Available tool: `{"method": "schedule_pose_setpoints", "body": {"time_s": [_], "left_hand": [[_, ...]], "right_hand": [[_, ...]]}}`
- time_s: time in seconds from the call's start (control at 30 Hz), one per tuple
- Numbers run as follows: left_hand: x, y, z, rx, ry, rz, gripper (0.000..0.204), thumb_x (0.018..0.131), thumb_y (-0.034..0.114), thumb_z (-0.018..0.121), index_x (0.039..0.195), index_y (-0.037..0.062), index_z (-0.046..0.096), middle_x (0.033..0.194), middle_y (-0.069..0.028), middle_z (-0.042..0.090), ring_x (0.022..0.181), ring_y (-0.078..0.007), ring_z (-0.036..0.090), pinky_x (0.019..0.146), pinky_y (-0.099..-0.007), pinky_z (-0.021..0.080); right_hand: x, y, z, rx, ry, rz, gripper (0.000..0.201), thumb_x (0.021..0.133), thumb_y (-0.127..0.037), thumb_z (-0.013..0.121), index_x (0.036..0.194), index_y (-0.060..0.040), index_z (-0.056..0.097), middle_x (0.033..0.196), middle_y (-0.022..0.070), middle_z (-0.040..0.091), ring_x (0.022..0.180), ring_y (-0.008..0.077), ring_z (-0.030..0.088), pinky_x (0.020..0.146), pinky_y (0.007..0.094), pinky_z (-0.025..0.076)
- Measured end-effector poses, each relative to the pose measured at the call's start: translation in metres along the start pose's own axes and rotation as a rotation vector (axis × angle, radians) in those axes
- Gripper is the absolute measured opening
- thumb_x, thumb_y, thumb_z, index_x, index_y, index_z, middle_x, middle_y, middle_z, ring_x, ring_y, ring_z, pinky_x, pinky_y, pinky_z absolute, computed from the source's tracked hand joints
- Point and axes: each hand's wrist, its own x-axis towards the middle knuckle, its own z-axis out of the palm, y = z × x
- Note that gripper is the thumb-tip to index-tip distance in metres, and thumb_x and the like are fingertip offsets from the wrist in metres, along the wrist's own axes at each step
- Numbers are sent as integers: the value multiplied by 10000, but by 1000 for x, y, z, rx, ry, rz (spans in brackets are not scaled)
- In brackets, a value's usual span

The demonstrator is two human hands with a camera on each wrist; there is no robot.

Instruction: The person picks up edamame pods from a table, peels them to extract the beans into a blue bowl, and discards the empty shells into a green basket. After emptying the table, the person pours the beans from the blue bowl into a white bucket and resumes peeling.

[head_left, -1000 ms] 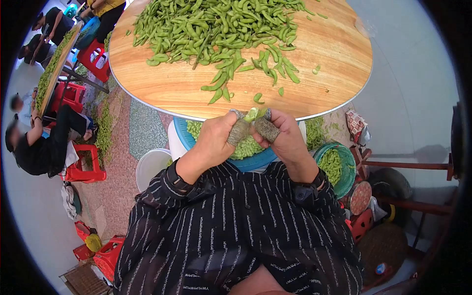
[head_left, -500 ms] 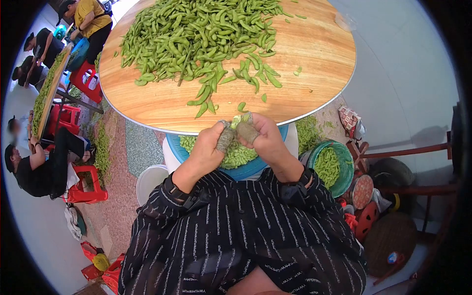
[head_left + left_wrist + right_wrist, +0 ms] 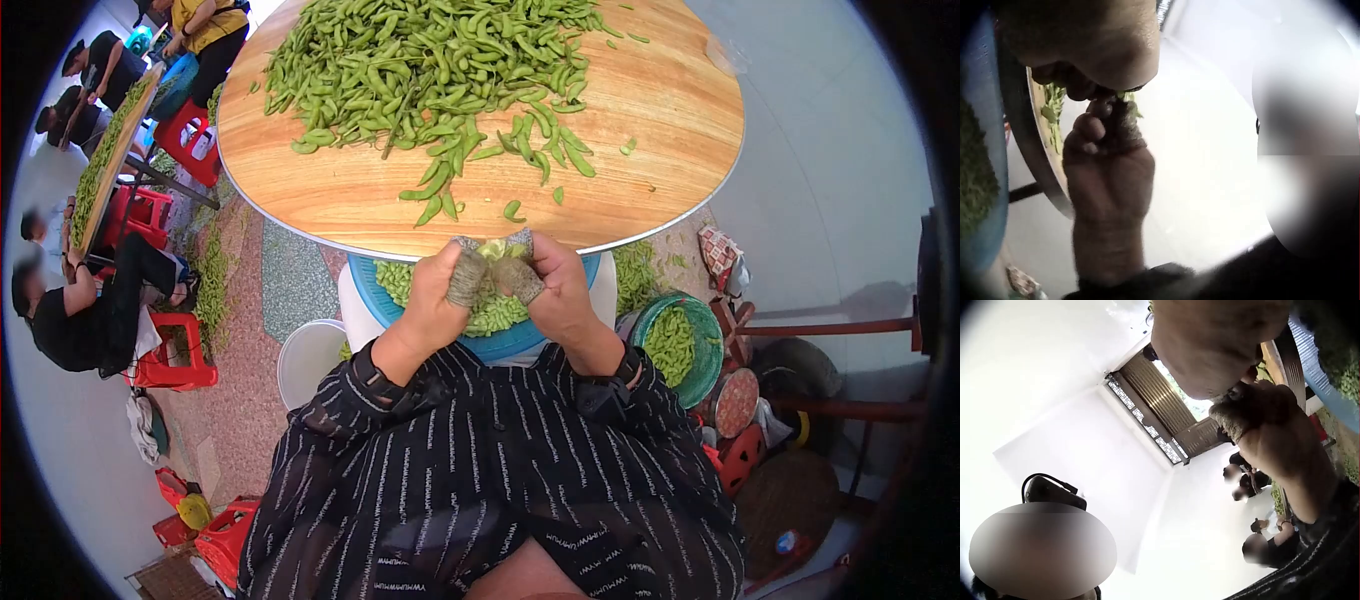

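Note:
Both hands meet over the blue basin (image 3: 375,310) of shelled beans (image 3: 497,314), close to the round table's near rim. Cloth wraps cover the thumbs. The left hand (image 3: 437,300) and the right hand (image 3: 563,300) pinch a green pod (image 3: 492,250) between them, its ends hidden by the fingers. In the left wrist view a bit of green (image 3: 1130,97) shows at the fingertips. A heap of pods (image 3: 420,70) lies on the wooden table (image 3: 660,130), with a few loose pods near its edge.
A white bucket (image 3: 308,362) stands at left below the table, a green basket of pods (image 3: 707,345) at right. Red stools (image 3: 178,350) and several seated or standing people are around another table (image 3: 98,175) at far left. Pods lie on the floor.
The view shifts left and then partly back. Both hands remain together at the pod, now slightly below the table's edge, with the thumbs a little differently placed.

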Motion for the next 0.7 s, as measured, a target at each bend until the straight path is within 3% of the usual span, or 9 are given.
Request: {"method": "schedule_pose_setpoints", "body": {"time_s": [0.07,0.2,0.3,0.37,0.4,0.47,0.6,0.7], "left_hand": [[-6,-10,0,-521,-49,-327,127,772,69,536,858,-11,486,702,-72,560,609,-117,534,544,-252,422],[-2,2,-6,-315,-55,-345,125,792,62,519,876,-23,481,701,-37,543,649,-68,506,563,-221,414],[-6,0,-10,-248,-126,-335,141,804,64,510,922,-5,476,782,-11,528,651,-57,483,576,-192,401],[-7,0,-8,-424,-68,-406,112,792,21,485,896,-21,480,691,-23,529,621,-67,494,530,-206,395],[-8,1,-10,-423,-63,-410,112,792,21,485,896,-21,480,691,-23,529,621,-67,494,530,-206,395],[-8,3,-13,-525,-133,-624,113,788,1,449,894,-8,487,668,-11,511,567,-58,462,486,-193,360],[-16,-13,-9,-730,-72,-800,137,787,-7,417,902,3,492,653,-1,492,538,-51,429,471,-182,328],[-20,-24,-8,-901,-105,-846,182,774,-41,403,925,3,495,663,-5,500,565,-58,452,497,-187,355]], "right_hand": [[0,0,-3,-109,-37,-44,135,780,7,509,913,6,530,811,9,556,736,68,492,666,212,413],[1,8,-7,-154,-40,-7,148,770,18,512,917,10,526,810,10,557,746,63,485,656,215,414],[2,8,-7,-230,-66,-21,169,735,4,538,903,14,525,766,61,566,704,137,530,634,247,419],[3,0,-7,-650,-156,-203,174,674,-3,549,842,9,505,706,129,528,651,280,533,589,326,420],[5,1,-7,-648,-162,-201,174,674,-3,549,842,9,505,706,129,528,651,280,533,589,326,420],[7,4,-7,-861,-230,-362,176,617,-10,543,773,-2,463,693,167,477,643,371,479,558,403,392],[5,13,-4,-912,-263,-369,178,597,0,528,742,-5,425,706,153,473,645,362,487,548,427,375],[4,14,-2,-936,-213,-427,157,607,1,559,745,-9,483,660,143,464,620,345,478,518,370,367]]}}
